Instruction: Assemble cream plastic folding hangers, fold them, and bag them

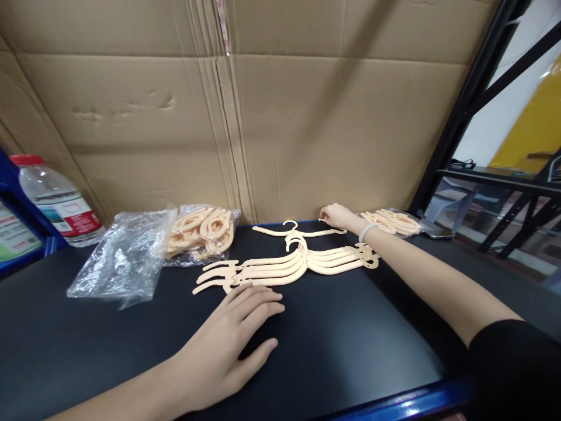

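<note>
I see clear plastic bag (234, 217) bulging with peach hanger pieces (214, 228), crumpled clear wrap (118, 251) beside it. Red-capped bottle (72, 210) at left, liquid level hard to read. Second peach pile (390, 221) at right, partly hidden by right wrist (367, 229). Overlapping hangers (267, 272) lie on black table (346, 327), lone hanger (272, 233) beyond. Left hand (241, 327) spread wide beside overlapping hangers, contact unclear. Right hand (339, 216) curled near lone hanger's right end; grip I cannot tell.

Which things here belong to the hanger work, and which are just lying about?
Likely in the work:
single hanger by right hand
overlapping hangers by left hand
left cream pieces
right cream pieces

Probably just lying about:
red-capped bottle
clear plastic
</note>
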`<state>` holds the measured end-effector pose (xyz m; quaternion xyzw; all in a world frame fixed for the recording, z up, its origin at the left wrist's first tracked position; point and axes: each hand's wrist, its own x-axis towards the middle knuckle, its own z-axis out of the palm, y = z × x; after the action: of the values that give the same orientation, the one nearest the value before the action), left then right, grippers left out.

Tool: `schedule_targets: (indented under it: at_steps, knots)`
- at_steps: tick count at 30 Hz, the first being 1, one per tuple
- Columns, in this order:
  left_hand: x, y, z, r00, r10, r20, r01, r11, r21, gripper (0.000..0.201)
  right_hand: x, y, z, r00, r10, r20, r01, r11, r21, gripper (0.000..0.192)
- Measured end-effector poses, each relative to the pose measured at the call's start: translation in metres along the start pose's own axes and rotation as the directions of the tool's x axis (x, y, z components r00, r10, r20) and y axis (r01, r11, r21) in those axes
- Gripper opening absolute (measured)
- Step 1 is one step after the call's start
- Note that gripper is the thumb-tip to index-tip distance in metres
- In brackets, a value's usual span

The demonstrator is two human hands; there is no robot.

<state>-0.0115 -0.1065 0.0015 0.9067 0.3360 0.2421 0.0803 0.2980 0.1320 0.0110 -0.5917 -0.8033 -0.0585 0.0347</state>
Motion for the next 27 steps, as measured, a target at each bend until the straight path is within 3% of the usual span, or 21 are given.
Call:
schedule_targets:
  at_steps: [12, 17, 19, 22, 25, 26, 27]
  knots:
    - [0.002, -0.003, -0.008, 0.995, 0.018, 0.094, -0.013, 0.998, -0.053, 0.034, -0.011, -0.011, -0.009, 0.985, -0.157, 0.068, 0.156, 0.987, 0.029, 0.026]
    - [0.002, -0.002, -0.008, 0.998, -0.006, 0.067, 0.014, 0.991, -0.132, 0.035, -0.022, -0.018, -0.015, 0.976, -0.211, -0.062, 0.217, 0.970, 0.109, 0.019]
    - [0.002, -0.002, -0.008, 0.996, -0.082, 0.045, 0.090, 0.975, -0.204, 0.033, -0.029, -0.025, -0.019, 0.961, -0.218, -0.168, 0.247, 0.953, 0.178, 0.010]
    - [0.005, -0.002, -0.008, 0.958, -0.283, 0.037, 0.270, 0.858, -0.436, 0.025, -0.045, -0.046, -0.027, 0.917, -0.181, -0.356, 0.300, 0.900, 0.316, 0.011]
    - [0.010, -0.002, -0.010, 0.902, -0.415, 0.118, 0.374, 0.616, -0.694, 0.023, -0.072, -0.081, -0.033, 0.868, -0.126, -0.481, 0.369, 0.811, 0.454, 0.018]
    - [0.011, -0.002, -0.010, 0.888, -0.436, 0.144, 0.386, 0.540, -0.748, 0.025, -0.084, -0.094, -0.034, 0.854, -0.109, -0.509, 0.401, 0.762, 0.508, 0.019]
    - [0.012, -0.001, -0.010, 0.877, -0.453, 0.160, 0.390, 0.477, -0.788, 0.028, -0.096, -0.108, -0.035, 0.851, -0.077, -0.520, 0.459, 0.592, 0.663, 0.017]
